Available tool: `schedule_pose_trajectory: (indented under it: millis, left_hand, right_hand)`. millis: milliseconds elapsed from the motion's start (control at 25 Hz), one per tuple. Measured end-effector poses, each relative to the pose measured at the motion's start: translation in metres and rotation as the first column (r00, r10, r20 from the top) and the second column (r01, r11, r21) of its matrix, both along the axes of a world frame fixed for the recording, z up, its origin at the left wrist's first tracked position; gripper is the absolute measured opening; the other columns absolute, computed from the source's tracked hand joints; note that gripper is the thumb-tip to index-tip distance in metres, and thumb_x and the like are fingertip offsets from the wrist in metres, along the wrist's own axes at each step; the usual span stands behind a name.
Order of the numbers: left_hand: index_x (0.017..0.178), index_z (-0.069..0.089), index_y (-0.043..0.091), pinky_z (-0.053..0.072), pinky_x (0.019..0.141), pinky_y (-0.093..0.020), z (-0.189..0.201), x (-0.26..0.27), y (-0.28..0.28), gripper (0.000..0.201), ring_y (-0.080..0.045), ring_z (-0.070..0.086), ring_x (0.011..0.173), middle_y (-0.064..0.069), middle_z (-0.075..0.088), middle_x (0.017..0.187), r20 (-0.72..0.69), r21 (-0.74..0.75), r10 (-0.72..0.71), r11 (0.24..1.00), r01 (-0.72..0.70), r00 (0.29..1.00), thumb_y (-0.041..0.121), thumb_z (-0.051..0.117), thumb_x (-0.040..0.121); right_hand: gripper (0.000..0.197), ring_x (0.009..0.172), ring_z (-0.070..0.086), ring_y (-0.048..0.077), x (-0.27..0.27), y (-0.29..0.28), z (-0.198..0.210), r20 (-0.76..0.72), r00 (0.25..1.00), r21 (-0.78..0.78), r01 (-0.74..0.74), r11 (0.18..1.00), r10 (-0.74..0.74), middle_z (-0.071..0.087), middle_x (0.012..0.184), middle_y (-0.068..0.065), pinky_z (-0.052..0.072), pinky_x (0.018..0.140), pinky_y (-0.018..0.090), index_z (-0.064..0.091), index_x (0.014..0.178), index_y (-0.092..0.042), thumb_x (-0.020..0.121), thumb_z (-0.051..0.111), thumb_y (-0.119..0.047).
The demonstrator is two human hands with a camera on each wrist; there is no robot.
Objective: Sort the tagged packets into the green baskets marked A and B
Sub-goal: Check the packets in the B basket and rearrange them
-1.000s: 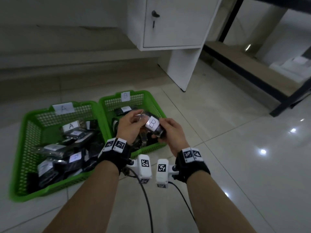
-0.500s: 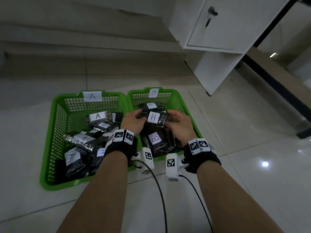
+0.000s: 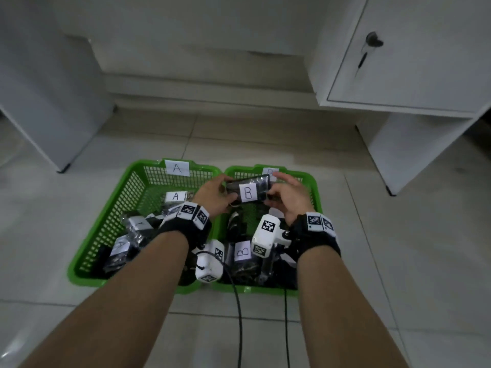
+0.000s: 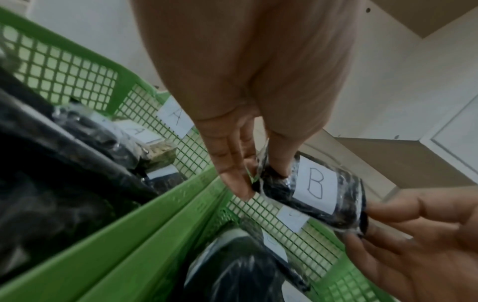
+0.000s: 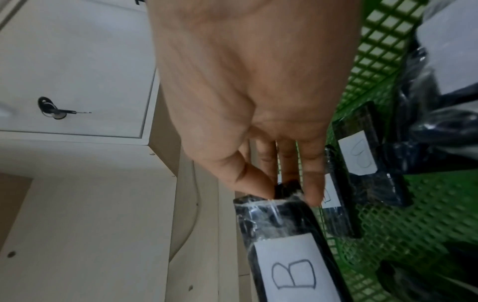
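A black, plastic-wrapped packet (image 3: 248, 192) with a white tag marked B is held level above basket B (image 3: 313, 181). Basket A (image 3: 117, 205) stands just beside it on the left; tagged packets lie in both.

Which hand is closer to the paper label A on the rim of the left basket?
Left. The left hand is just right of and below the A label; the right hand is farther right, over the other basket.
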State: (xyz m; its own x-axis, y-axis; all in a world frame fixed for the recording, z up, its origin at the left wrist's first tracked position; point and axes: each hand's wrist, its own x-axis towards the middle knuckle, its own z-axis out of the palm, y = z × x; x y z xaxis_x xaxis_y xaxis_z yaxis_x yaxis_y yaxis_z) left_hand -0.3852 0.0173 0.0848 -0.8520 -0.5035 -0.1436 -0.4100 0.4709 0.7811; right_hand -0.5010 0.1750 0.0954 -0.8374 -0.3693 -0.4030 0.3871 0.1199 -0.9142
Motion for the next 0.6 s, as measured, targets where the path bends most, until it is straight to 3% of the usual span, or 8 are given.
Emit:
schedule_pose_trajectory:
  millis: [80,200,280,360,440,520,600]
  left_hand:
    - [0.125,0.056,0.022,0.061,0.065,-0.031,0.011,0.0,0.002,0.036,-0.018,0.067,0.085,-0.006,0.064,0.111,-0.02,-0.047,0.04,0.998,-0.041,0.999,0.016,0.068,0.091]
    - [0.121,0.059,0.025,0.062,0.074,-0.043,0.027,0.011,0.0,0.03,-0.023,0.07,0.087,-0.007,0.067,0.111,-0.047,-0.095,0.055,0.994,-0.059,0.997,0.014,0.064,0.093]
    - [0.12,0.06,0.028,0.061,0.077,-0.04,0.032,0.018,-0.001,0.029,-0.022,0.069,0.087,-0.005,0.068,0.108,-0.074,-0.143,0.081,0.986,-0.091,0.994,0.016,0.062,0.093]
    - [0.12,0.06,0.027,0.054,0.076,-0.031,0.027,0.022,-0.004,0.028,-0.02,0.067,0.09,-0.002,0.067,0.109,-0.09,-0.177,0.075,0.98,-0.09,0.993,0.019,0.063,0.093]
    - [0.122,0.058,0.023,0.047,0.075,-0.027,0.022,0.028,-0.006,0.029,-0.02,0.064,0.091,-0.001,0.066,0.108,-0.082,-0.202,0.059,0.977,-0.074,0.995,0.021,0.062,0.093]
    - [0.122,0.058,0.02,0.056,0.075,-0.036,0.012,0.031,-0.005,0.03,-0.026,0.067,0.09,-0.006,0.067,0.106,-0.105,-0.076,0.073,0.994,-0.082,0.992,0.02,0.062,0.093]
    - [0.123,0.057,0.018,0.059,0.079,-0.046,0.011,0.035,0.001,0.032,-0.032,0.069,0.09,-0.011,0.067,0.104,-0.109,0.013,0.077,0.997,-0.076,0.991,0.016,0.063,0.092]
  right_hand:
    - [0.049,0.095,0.072,0.026,-0.01,0.001,0.004,0.043,0.996,-0.023,-0.073,0.997,0.074,0.072,0.113,0.014,0.064,0.075,0.04,0.069,0.118,-0.012,0.083,0.051,0.017]
    - [0.039,0.096,0.074,0.028,-0.01,0.001,0.002,0.065,0.991,-0.032,-0.113,0.993,0.115,0.073,0.113,0.015,0.064,0.07,0.037,0.067,0.115,-0.009,0.09,0.049,0.014]
    - [0.035,0.095,0.072,0.025,-0.006,0.002,-0.003,-0.081,0.982,0.141,-0.16,0.977,0.173,0.071,0.118,0.013,0.061,0.069,0.03,0.068,0.118,-0.01,0.091,0.053,0.008]
    - [0.034,0.102,0.068,0.025,0.002,0.009,-0.009,-0.28,0.906,0.449,-0.168,0.878,0.317,0.069,0.124,0.01,0.051,0.081,0.024,0.071,0.119,-0.01,0.09,0.058,0.001]
    - [0.028,0.095,0.064,0.023,0.017,0.022,-0.007,-0.294,0.8,0.665,-0.222,0.713,0.523,0.07,0.117,0.01,0.046,0.083,0.024,0.072,0.115,-0.009,0.088,0.066,-0.006]
    - [0.028,0.09,0.061,0.023,0.036,0.044,-0.006,-0.181,0.768,0.793,-0.256,0.553,0.615,0.067,0.111,0.01,0.048,0.081,0.026,0.071,0.115,-0.009,0.087,0.069,-0.013]
    - [0.035,0.102,0.064,0.025,0.053,0.062,-0.013,-0.172,0.749,0.835,-0.235,0.498,0.64,0.068,0.122,0.008,0.048,0.085,0.026,0.069,0.122,-0.011,0.089,0.072,-0.022]
